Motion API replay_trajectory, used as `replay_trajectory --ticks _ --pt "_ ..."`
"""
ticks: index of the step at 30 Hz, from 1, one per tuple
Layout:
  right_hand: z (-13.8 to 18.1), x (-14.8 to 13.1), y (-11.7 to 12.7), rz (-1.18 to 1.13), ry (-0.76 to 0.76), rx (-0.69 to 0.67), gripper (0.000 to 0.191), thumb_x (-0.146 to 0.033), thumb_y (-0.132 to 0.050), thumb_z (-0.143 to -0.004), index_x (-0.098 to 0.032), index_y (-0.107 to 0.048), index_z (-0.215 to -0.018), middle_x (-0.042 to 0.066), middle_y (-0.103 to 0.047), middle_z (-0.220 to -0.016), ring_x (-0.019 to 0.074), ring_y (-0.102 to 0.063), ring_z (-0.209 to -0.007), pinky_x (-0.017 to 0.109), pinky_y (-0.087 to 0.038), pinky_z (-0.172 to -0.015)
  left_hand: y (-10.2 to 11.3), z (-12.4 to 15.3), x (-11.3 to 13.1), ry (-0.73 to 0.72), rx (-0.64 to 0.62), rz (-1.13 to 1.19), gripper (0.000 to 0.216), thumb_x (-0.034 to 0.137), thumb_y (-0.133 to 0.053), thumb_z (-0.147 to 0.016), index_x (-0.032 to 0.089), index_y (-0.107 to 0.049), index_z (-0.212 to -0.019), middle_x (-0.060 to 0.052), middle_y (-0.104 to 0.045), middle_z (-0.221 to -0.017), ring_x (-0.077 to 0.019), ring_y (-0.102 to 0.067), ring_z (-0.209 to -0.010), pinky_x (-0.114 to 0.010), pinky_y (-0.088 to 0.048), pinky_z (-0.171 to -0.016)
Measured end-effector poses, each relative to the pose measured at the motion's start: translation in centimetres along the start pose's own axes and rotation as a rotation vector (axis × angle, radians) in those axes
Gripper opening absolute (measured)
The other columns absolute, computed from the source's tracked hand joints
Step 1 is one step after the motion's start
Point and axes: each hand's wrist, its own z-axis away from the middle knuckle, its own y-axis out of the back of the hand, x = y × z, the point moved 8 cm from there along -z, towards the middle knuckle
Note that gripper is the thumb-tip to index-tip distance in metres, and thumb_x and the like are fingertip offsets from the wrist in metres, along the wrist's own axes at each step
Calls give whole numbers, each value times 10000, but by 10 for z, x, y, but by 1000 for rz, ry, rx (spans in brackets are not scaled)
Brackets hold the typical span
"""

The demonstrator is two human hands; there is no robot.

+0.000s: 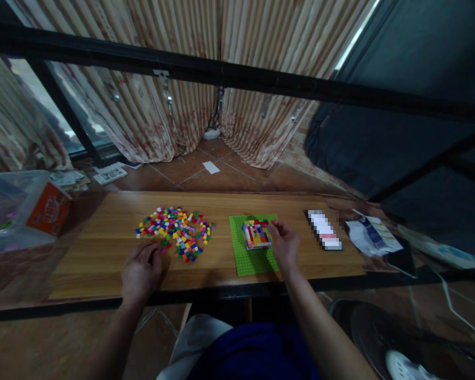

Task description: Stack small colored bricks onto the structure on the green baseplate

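Note:
A heap of several small coloured bricks [176, 232] lies spread on the wooden table [103, 253]. My left hand [141, 272] rests at the heap's near left edge, fingers curled toward the bricks; what they hold, if anything, is hidden. To the right lies a green baseplate [250, 261] with a multicoloured block of stacked bricks [256, 234] on it. My right hand [285, 244] is at the block's right side, its fingers pinched against the top corner.
A clear plastic bin [8, 211] with an orange box [49, 208] stands at the far left. A flat blurred object [324, 229] and a paper packet [374, 235] lie right of the baseplate. A black bar [237, 76] crosses overhead; curtains hang behind.

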Motion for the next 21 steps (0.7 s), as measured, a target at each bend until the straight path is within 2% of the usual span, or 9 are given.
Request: replay_trajectory --ticks 3,6,11,16,21 --pt "21 -24 -20 5 60 -108 299 -454 -628 -803 -177 -678 -907 71 -722 -865 200 -665 -784 347 -531 -737 0 1 1 4 -8 23 309 354 -465 -872 156 -694 -934 -124 -706 -1043 -244 -644 -1012 -372 -512 -940" --pt "46 -43 -50 142 172 -277 221 -385 -595 -848 -204 -704 -907 65 -725 -912 203 -662 -842 350 -518 -778 -1 2 1 21 -13 31 309 363 -464 -885 162 -693 -938 -118 -706 -1039 -239 -643 -1015 -369 -511 -942" --pt "84 -47 -104 339 311 -550 179 -243 -538 -883 -221 -714 -907 56 -700 -890 196 -640 -833 325 -494 -781 -2 3 0 29 -16 30 319 349 -451 -896 153 -697 -944 -120 -707 -1037 -237 -638 -1032 -363 -498 -967" --pt "97 -38 -142 503 374 -643 177 -188 -532 -899 -214 -705 -927 66 -693 -938 217 -633 -923 322 -466 -848 -1 3 1 18 0 31 327 347 -456 -900 139 -705 -941 -126 -706 -1029 -239 -643 -1024 -361 -504 -962" --pt "99 -29 -163 686 381 -657 166 -183 -534 -911 -210 -690 -960 71 -683 -1032 205 -614 -989 296 -440 -884 0 3 2 14 -1 39 300 346 -473 -893 157 -702 -937 -116 -705 -1031 -235 -647 -1009 -364 -514 -952"
